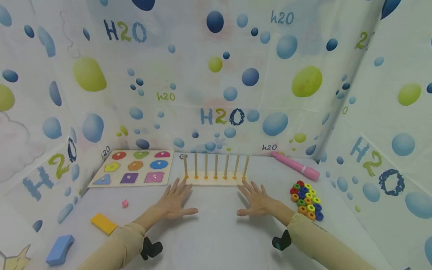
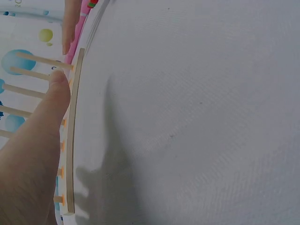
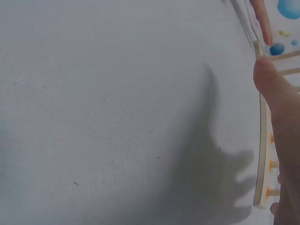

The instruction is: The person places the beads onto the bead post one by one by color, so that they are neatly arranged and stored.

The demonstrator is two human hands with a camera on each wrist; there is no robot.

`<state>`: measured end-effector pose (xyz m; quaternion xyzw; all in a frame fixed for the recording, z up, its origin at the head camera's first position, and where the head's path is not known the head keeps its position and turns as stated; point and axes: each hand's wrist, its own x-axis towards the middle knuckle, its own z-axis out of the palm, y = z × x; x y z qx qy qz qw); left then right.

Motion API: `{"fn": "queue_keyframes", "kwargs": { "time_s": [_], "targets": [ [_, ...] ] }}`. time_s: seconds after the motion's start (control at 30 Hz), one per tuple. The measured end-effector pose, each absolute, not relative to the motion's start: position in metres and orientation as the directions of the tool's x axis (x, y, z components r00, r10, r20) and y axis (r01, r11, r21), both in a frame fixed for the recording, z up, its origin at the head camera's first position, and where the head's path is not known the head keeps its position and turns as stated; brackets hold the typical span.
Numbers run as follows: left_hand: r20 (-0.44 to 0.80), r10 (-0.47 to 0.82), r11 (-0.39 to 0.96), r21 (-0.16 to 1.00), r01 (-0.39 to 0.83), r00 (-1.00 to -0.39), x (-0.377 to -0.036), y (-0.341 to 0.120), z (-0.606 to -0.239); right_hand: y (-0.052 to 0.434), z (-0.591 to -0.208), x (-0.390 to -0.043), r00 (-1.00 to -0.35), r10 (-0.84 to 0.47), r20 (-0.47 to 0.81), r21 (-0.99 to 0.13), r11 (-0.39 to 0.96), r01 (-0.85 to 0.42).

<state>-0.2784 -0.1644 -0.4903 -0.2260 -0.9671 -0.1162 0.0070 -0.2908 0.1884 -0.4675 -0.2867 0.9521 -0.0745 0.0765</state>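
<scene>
Both hands hover over the white table with fingers spread and nothing in them. My left hand [image 1: 175, 200] is in front of the left end of a wooden peg board [image 1: 216, 182], its fingertips near the edge in the head view. Toward the right end of that board reaches my right hand [image 1: 257, 201], its thumb pointing inward. Several thin upright pegs stand in a row on the board, each with an orange base. Beyond the right forearm lies a cluster of coloured rings [image 1: 305, 198] in red, green, blue, yellow and orange. Shadows of the hands fall on the tabletop in both wrist views.
At the back left lies a shape puzzle board [image 1: 136, 168] with knobbed pieces. A small pink piece [image 1: 125, 203], a yellow block [image 1: 104, 224] and a blue arched block [image 1: 60, 250] are on the left. A pink marker-shaped tube [image 1: 297, 166] lies at the back right, near the patterned curtain [image 1: 189, 75].
</scene>
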Motion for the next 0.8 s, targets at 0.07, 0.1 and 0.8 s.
{"fn": "queue_keyframes", "kwargs": {
  "time_s": [0.07,0.1,0.8],
  "targets": [
    [0.060,0.436,0.871,0.222,0.438,-0.898,-0.279,-0.163,-0.489,0.189,-0.466,-0.290,-0.827,-0.554,-0.097,-0.180,0.827,-0.532],
    [0.058,0.436,0.871,0.222,0.438,-0.898,-0.279,-0.163,-0.489,0.189,-0.466,-0.290,-0.827,-0.554,-0.090,-0.183,0.826,-0.534],
    [0.267,0.164,0.866,0.421,0.268,-0.950,-0.309,-0.168,-0.512,0.199,-0.461,-0.307,-0.928,-0.372,0.021,-0.447,0.827,-0.342]
  ]
}}
